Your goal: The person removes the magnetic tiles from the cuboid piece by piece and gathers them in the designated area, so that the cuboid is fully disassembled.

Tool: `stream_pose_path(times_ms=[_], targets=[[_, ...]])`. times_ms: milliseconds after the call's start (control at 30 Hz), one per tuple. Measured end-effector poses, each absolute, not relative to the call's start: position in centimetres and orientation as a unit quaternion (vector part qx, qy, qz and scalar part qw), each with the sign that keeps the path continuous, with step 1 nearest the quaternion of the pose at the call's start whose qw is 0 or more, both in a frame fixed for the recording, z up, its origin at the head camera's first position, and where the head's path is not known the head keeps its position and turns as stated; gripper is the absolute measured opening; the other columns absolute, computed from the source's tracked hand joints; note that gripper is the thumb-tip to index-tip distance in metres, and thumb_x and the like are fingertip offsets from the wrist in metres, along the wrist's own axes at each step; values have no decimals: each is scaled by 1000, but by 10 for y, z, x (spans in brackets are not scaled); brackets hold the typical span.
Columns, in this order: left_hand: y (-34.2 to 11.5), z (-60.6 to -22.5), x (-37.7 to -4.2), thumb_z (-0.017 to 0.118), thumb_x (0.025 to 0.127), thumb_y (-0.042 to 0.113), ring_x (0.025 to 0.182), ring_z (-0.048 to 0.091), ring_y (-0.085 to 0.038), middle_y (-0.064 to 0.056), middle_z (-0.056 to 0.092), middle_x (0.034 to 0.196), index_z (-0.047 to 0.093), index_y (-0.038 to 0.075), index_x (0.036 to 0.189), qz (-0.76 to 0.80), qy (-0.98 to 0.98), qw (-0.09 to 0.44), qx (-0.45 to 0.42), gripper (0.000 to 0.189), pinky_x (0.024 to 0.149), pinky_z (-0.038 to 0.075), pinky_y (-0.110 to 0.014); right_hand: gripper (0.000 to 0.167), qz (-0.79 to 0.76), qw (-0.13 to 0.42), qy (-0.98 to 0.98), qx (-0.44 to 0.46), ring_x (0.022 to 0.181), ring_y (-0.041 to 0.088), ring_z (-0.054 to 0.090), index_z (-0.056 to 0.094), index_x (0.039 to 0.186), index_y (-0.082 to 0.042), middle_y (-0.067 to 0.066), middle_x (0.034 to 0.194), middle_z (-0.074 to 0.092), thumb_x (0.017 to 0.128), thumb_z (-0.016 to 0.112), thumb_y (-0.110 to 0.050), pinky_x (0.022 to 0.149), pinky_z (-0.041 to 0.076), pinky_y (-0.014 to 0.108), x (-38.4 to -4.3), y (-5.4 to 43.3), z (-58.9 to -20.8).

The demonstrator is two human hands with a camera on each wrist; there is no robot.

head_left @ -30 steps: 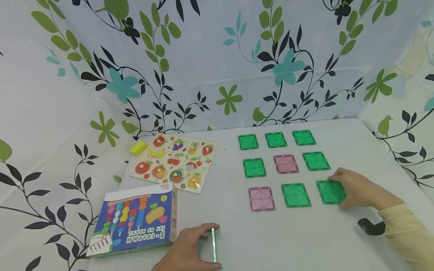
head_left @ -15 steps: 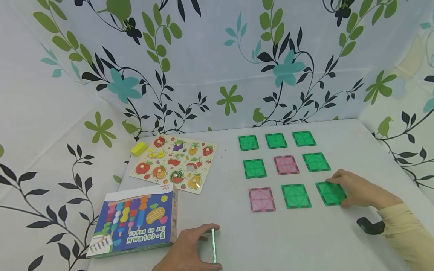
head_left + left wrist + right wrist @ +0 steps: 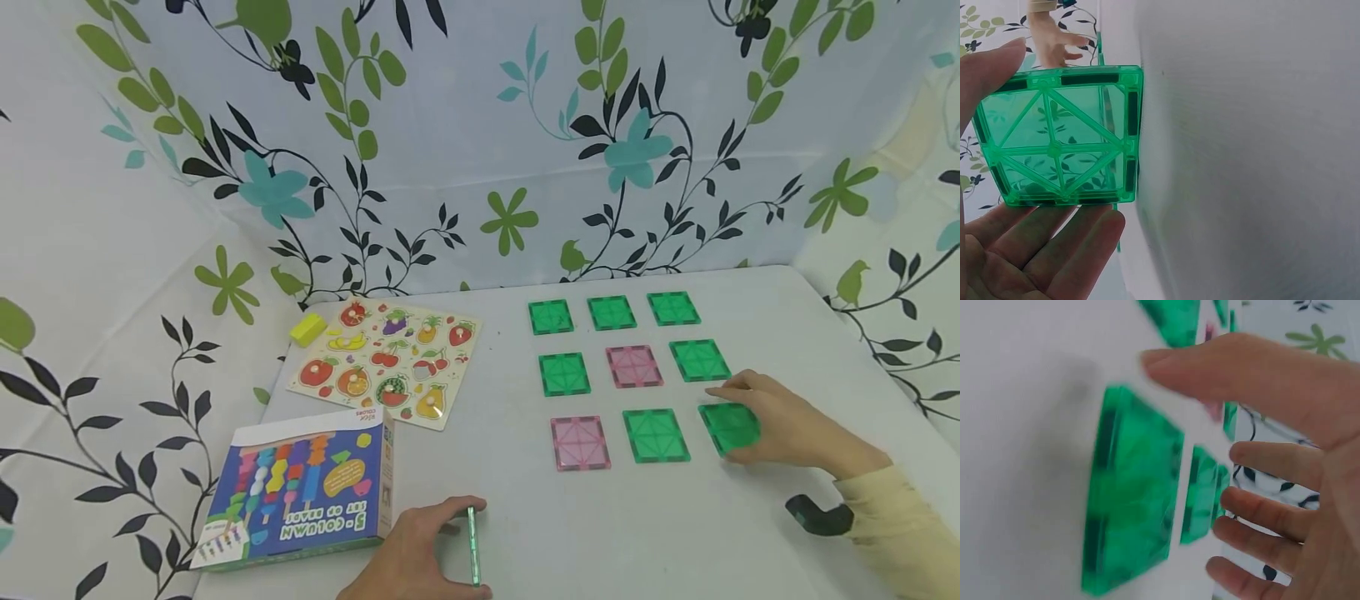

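My left hand (image 3: 412, 554) pinches a clear green square magnetic tile (image 3: 1054, 150) by opposite edges, between thumb and fingers. The tile stands on edge, so the head view shows only its thin side. At the right, my right hand (image 3: 791, 421) hovers over the front-right green tile (image 3: 727, 427) with thumb and fingers spread. In the right wrist view that tile (image 3: 1135, 494) lies flat and apart from the fingers. Several green tiles and two pink ones, a middle pink tile (image 3: 634, 367) and a front-left pink tile (image 3: 581, 443), form rows of three.
A blue bead-set box (image 3: 300, 487) lies left of my left hand. Behind it are a fruit puzzle board (image 3: 386, 360) and a yellow block (image 3: 307, 330). A leaf-patterned cloth (image 3: 442, 133) hangs behind the white table (image 3: 600, 533).
My right hand has let go of the front-right green tile and moved slightly left over it, fingers spreading. My left hand keeps holding its tile in place.
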State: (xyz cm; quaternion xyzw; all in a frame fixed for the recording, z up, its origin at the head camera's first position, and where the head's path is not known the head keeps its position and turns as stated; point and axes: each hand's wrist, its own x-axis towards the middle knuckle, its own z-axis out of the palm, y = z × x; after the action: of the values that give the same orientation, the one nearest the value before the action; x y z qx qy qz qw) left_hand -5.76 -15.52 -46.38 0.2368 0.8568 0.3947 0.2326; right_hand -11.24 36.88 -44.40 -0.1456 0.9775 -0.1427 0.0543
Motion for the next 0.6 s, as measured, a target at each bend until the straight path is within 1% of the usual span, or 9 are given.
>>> stream_pose_path(times_ms=[133,200,300,333,400,533,600], targets=[[-155,-463,-57,87,74,56,118,65,-11,8,65,139,55,35,142,391,859,231,238,79,98,56,-33,79,-180,1,967,-180,116,32,59,67,132,-10,11,127,61,67,95,-45,90,58,57,-106,336,-437],[-154,-463,-56,87,74,57,118,65,-11,8,65,139,54,35,142,390,859,232,238,79,98,56,-33,76,-191,-26,959,-208,114,26,60,68,131,-13,4,125,62,67,95,-44,88,59,52,-101,315,-438],[-154,-462,-56,86,74,57,118,65,-11,8,65,139,54,35,142,389,859,235,237,78,98,56,-34,74,-206,-52,944,-252,112,16,61,68,131,-16,-5,124,62,68,95,-45,87,60,44,-95,282,-444],[-154,-462,-56,86,74,57,119,64,-11,7,65,140,54,35,142,388,859,236,237,78,98,56,-34,75,-214,-54,938,-266,111,14,61,68,131,-16,-7,124,62,68,94,-46,86,60,41,-93,271,-446],[-154,-462,-56,85,74,58,120,64,-12,7,65,141,54,36,143,389,858,239,237,78,99,56,-35,76,-236,-48,925,-293,113,11,62,66,133,-17,-9,127,62,70,92,-50,89,59,38,-87,249,-451],[-153,-461,-56,85,75,58,122,63,-14,5,64,142,53,35,144,393,855,239,240,79,100,56,-36,76,-283,-10,896,-343,119,11,60,62,138,-18,-10,132,63,76,86,-55,95,57,39,-76,208,-460],[-153,-461,-56,85,76,57,123,63,-15,5,63,142,52,35,144,394,855,238,239,79,101,56,-38,76,-301,6,881,-364,121,12,60,59,140,-17,-8,133,65,79,83,-56,98,56,40,-71,192,-464]])
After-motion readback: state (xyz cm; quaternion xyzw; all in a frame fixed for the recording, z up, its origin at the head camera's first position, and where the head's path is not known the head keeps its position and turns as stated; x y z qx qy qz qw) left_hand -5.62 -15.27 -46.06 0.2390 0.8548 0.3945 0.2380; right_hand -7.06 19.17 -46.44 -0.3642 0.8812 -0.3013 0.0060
